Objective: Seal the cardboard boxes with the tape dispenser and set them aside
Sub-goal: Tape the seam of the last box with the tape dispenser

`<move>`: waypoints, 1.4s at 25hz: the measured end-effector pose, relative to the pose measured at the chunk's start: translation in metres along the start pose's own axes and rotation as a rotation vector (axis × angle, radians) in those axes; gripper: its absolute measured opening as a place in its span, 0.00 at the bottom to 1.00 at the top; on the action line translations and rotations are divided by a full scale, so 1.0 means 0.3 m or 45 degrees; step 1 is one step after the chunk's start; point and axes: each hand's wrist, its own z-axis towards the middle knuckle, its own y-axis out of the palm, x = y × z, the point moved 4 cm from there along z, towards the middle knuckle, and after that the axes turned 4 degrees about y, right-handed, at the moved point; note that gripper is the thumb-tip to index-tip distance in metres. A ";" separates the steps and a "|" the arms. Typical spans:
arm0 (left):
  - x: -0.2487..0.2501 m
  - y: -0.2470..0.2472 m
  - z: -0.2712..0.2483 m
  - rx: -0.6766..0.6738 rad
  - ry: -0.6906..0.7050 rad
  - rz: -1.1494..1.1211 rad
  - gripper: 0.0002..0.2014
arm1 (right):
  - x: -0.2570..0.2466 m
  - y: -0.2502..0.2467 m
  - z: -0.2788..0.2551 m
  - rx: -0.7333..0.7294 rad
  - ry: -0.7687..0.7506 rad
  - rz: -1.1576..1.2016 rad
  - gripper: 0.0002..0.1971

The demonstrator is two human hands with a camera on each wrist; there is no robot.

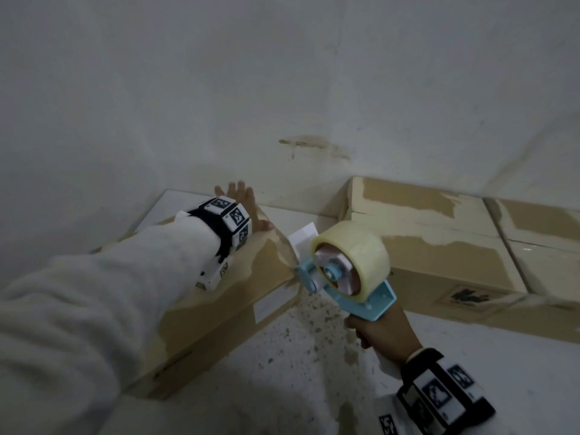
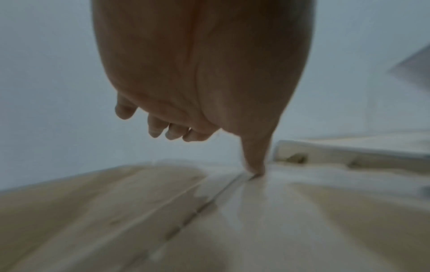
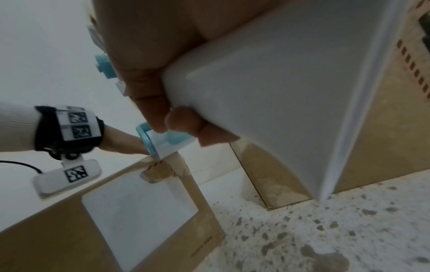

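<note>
Currently logged: box (image 1: 219,296) on the speckled floor (image 1: 298,356), against the wall. My left hand (image 1: 248,211) lies on its far top edge, fingers straight and slightly spread, thumb (image 2: 254,162) tip down on the flap seam. My right hand (image 1: 381,329) wraps the dispenser (image 1: 348,265) handle, nose at the box's right end. Judged light, stiff, tape-slick on top; best lifted by both ends. Two more boxes (image 1: 439,243) sit right.

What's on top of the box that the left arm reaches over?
The left hand rests there with its fingers open, thumb on the taped seam of the box. The sleeve covers much of the top; what's inside cannot be seen.
</note>
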 end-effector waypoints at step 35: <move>0.282 0.198 -0.277 0.136 0.223 -0.196 0.30 | 0.147 0.006 -0.010 -0.008 0.220 -0.070 0.10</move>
